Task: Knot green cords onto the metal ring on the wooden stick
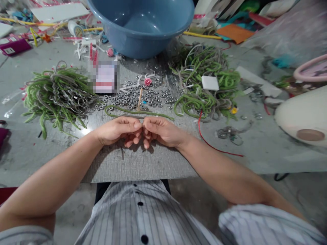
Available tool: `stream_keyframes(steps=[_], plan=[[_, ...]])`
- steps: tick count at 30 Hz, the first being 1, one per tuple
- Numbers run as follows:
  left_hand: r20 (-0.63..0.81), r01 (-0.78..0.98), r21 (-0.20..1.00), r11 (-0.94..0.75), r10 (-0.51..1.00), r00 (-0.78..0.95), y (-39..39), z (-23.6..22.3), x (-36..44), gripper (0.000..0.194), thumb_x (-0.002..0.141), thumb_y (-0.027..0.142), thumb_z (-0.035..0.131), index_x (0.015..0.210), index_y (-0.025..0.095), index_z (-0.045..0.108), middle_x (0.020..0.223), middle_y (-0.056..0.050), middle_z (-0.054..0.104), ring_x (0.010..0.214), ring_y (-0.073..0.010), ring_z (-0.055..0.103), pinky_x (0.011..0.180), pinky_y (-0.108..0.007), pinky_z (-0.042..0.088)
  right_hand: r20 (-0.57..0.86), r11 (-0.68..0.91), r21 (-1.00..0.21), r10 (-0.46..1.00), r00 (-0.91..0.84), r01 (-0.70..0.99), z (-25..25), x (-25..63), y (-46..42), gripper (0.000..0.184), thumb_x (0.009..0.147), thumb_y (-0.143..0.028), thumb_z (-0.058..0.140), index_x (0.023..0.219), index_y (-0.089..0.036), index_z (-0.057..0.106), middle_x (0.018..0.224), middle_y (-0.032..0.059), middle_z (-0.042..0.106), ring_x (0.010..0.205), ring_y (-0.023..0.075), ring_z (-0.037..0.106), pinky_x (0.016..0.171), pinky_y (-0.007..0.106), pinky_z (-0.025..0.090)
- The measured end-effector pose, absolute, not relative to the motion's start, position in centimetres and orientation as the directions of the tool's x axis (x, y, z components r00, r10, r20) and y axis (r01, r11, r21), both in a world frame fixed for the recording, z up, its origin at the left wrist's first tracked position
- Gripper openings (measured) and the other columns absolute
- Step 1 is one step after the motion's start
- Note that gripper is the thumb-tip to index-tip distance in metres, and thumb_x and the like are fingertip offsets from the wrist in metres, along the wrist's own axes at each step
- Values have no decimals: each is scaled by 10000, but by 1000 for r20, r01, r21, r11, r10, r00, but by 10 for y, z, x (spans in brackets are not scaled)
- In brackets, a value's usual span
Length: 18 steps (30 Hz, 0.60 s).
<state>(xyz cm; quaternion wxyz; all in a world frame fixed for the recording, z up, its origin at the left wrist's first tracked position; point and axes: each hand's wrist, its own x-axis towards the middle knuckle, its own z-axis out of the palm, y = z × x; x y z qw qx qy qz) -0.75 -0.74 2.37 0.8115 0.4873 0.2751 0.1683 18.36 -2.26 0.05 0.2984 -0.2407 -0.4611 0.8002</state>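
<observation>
From where I stand, taking the person's two hands as the middle of the clock, twelve points straight away from them across the surface. The left hand has its thumb pressed to the forefinger, the other fingers curled loosely below. The right hand is set the same way, and the two pinches meet nose to nose just above the surface — whatever is between the tips is too small for me to make out.

A green cord lies stretched from side to side at twelve o'clock, just past the knuckles, its left end bent into a hook. Beyond it, small metal rings are scattered widely, with a wooden stick among them and a pink rose farther up. A bundle of green and grey cords sprawls at ten o'clock; a looser heap of cords sits at two, a white square piece on top. At eleven there's a screen, blurred over, and far out at twelve a big blue basin.

A thin red cord trails around three o'clock, and a dark strand lies at seven — near the left hand.
</observation>
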Motion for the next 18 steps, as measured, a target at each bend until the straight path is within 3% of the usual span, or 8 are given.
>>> stream_keyframes(steps=[18], plan=[[-266, -13, 909, 417, 604, 752, -9, 22, -4, 432, 777, 498, 708, 648, 123, 536, 574, 37, 510, 436, -64, 537, 439, -172, 424, -128, -383, -885, 747, -653, -264, -1, 180, -22, 436, 737, -519, 735, 625, -161, 512, 555, -88, 514, 464, 91, 633, 433, 179, 490]])
